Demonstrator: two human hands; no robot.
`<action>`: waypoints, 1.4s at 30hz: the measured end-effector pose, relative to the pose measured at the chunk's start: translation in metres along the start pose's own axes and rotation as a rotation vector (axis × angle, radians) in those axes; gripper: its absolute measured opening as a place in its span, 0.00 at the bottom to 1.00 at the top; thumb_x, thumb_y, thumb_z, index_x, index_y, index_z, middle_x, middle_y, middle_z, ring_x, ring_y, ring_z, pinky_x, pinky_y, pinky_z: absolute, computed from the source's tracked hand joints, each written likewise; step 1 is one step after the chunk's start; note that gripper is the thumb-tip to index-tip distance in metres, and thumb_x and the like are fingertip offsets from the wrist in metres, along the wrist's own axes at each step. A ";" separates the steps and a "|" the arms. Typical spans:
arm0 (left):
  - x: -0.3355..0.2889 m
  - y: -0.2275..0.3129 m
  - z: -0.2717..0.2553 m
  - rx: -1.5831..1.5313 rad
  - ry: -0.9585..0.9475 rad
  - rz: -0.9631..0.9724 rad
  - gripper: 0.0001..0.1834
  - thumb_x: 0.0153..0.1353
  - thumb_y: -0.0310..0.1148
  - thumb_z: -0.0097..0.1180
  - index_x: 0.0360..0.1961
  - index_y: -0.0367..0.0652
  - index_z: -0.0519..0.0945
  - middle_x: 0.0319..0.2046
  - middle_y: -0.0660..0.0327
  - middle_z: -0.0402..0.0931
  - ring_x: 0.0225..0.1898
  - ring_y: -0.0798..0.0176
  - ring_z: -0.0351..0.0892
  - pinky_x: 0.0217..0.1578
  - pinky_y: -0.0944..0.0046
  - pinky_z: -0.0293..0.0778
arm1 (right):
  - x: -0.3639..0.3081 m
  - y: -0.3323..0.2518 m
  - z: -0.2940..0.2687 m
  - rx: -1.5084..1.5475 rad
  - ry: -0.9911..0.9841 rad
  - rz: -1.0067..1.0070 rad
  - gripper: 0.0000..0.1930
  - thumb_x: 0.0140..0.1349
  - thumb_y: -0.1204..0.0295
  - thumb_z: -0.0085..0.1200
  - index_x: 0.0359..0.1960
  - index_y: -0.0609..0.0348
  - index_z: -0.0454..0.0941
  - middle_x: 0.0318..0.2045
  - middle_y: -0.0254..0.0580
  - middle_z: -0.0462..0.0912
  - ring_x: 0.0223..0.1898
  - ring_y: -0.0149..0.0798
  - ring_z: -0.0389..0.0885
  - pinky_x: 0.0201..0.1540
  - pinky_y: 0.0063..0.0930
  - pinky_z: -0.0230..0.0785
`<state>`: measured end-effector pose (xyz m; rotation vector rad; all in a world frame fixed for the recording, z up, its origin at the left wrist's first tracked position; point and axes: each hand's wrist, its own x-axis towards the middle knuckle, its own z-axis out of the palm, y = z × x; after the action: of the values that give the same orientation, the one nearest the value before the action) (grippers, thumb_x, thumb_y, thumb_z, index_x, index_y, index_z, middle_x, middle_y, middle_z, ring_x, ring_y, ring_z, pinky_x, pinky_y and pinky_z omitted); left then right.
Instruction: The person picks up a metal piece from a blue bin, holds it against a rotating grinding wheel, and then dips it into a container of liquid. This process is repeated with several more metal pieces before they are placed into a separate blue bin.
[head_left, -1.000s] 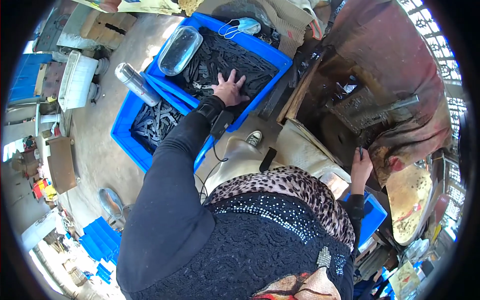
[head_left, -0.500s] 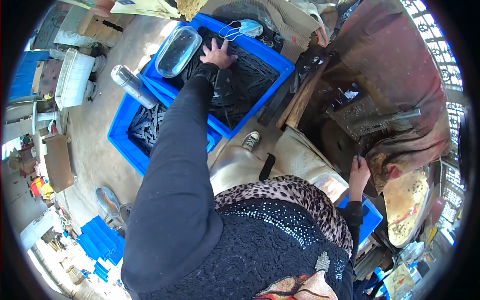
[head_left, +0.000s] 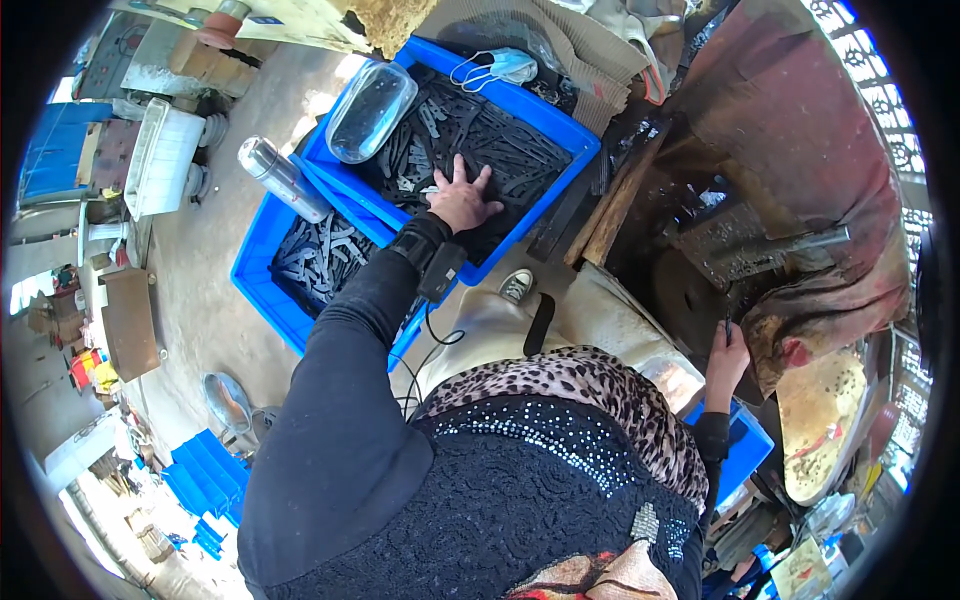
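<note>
My left hand (head_left: pixel 464 200) reaches into a blue plastic crate (head_left: pixel 588 150), palm down with fingers spread. It rests on a heap of flat dark strips (head_left: pixel 500 135), at the crate's near side. To the right, my right hand (head_left: pixel 727 365) is closed on a thin dark piece (head_left: pixel 728 328), only part of which shows. Just beyond that hand lies a dirty metal plate (head_left: pixel 730 240) with a bar, part of a dark worn workstation. A clear plastic container (head_left: pixel 371 112) sits over the crate's left side, and a face mask (head_left: pixel 510 67) lies at its far edge.
A second blue crate (head_left: pixel 250 262) with similar strips stands at the left, a metal flask (head_left: pixel 280 178) leaning across it. A wooden board (head_left: pixel 620 190) edges the workstation. Reddish cloth (head_left: pixel 785 100) drapes over it. Another blue bin (head_left: pixel 745 452) is beneath my right forearm.
My left hand has moved nearer to me across the strips, from the crate's far part to its near side. My right hand stays closed in nearly the same place.
</note>
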<state>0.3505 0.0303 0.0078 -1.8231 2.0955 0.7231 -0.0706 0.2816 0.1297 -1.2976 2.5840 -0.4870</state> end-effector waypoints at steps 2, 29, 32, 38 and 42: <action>-0.008 0.002 0.002 -0.024 -0.028 0.019 0.41 0.56 0.60 0.59 0.70 0.71 0.61 0.74 0.49 0.42 0.69 0.24 0.49 0.57 0.28 0.63 | -0.001 0.001 0.000 0.001 -0.005 -0.001 0.13 0.68 0.65 0.51 0.41 0.64 0.79 0.29 0.61 0.80 0.31 0.59 0.79 0.35 0.44 0.70; -0.015 0.003 -0.029 -0.150 0.110 -0.170 0.44 0.56 0.66 0.55 0.67 0.52 0.66 0.64 0.48 0.64 0.64 0.36 0.65 0.58 0.31 0.62 | 0.007 0.019 -0.006 -0.055 0.007 -0.063 0.13 0.68 0.64 0.51 0.42 0.62 0.80 0.32 0.61 0.82 0.35 0.61 0.81 0.37 0.45 0.71; -0.021 0.004 -0.024 -0.122 0.048 -0.093 0.37 0.58 0.62 0.55 0.61 0.50 0.71 0.58 0.50 0.72 0.58 0.40 0.72 0.55 0.36 0.68 | 0.007 0.025 -0.003 -0.049 0.064 -0.123 0.14 0.68 0.63 0.52 0.41 0.64 0.79 0.29 0.62 0.80 0.31 0.59 0.80 0.34 0.44 0.70; -0.003 -0.047 -0.013 -0.210 0.162 -0.055 0.21 0.63 0.46 0.53 0.52 0.47 0.80 0.41 0.48 0.82 0.47 0.46 0.81 0.45 0.49 0.77 | 0.008 0.018 -0.005 -0.060 0.025 -0.043 0.14 0.68 0.63 0.51 0.43 0.61 0.80 0.32 0.61 0.82 0.35 0.61 0.81 0.37 0.46 0.72; 0.000 -0.055 -0.024 -0.221 0.315 -0.128 0.14 0.60 0.37 0.52 0.43 0.45 0.83 0.40 0.48 0.82 0.46 0.45 0.81 0.45 0.49 0.77 | 0.010 0.021 -0.003 -0.060 0.031 -0.055 0.13 0.68 0.63 0.51 0.43 0.60 0.80 0.32 0.61 0.82 0.35 0.61 0.81 0.37 0.46 0.72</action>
<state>0.4069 0.0126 0.0174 -2.3005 2.1271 0.6959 -0.0928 0.2858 0.1239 -1.3942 2.6133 -0.4463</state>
